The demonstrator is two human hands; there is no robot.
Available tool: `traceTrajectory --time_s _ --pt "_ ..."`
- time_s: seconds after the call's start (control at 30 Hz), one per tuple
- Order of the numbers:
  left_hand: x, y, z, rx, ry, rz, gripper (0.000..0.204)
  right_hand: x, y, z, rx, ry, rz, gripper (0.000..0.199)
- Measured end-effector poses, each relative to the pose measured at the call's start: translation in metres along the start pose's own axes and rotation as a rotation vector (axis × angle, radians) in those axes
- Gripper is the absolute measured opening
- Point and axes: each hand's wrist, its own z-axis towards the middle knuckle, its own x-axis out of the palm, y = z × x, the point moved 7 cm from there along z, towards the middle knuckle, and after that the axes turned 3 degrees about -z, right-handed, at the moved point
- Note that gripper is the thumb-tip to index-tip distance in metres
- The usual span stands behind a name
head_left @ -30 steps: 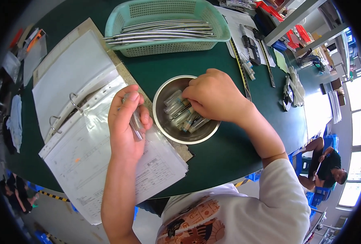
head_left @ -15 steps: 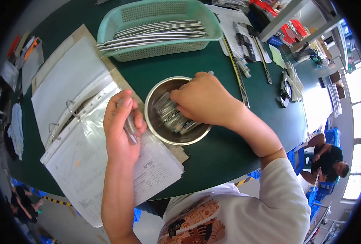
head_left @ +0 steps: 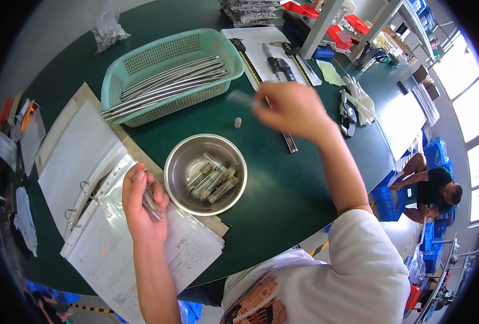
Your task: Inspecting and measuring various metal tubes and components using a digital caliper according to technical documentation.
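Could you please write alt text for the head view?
A person's right hand holds a blurred clear tube over a table; the left hand holds clear tubing above a binder. Nearby are a bowl of tubes and a basket of rods.

Bright daylight, curved edges.
I see windows [head_left: 474,110] blown out at right, sheen on the bench [head_left: 288,186], the right fingers [head_left: 267,116] and their clear tube [head_left: 241,99] blurred, corners black.
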Motion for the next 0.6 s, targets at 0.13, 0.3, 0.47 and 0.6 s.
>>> traceTrajectory --time_s 0.13,0.3,0.47,0.6 --pt "0.005 0.001 0.002 -0.011 0.05 0.031 0.023 0.01 -0.112 -0.029 0.437 -0.037 -0.185 0.021" --pt "0.005 -0.002 0.001 -0.023 0.032 0.0 0.021 0.025 -0.139 -0.046 0.561 -0.003 -0.164 0.026" --pt "0.007 -0.001 0.003 -0.025 0.028 -0.014 0.02 0.01 -0.121 -0.042 0.504 -0.078 -0.2 0.029" --pt "0.008 -0.001 0.001 -0.015 0.042 0.032 0.022 0.004 -0.058 -0.028 0.267 -0.097 0.029 0.017"
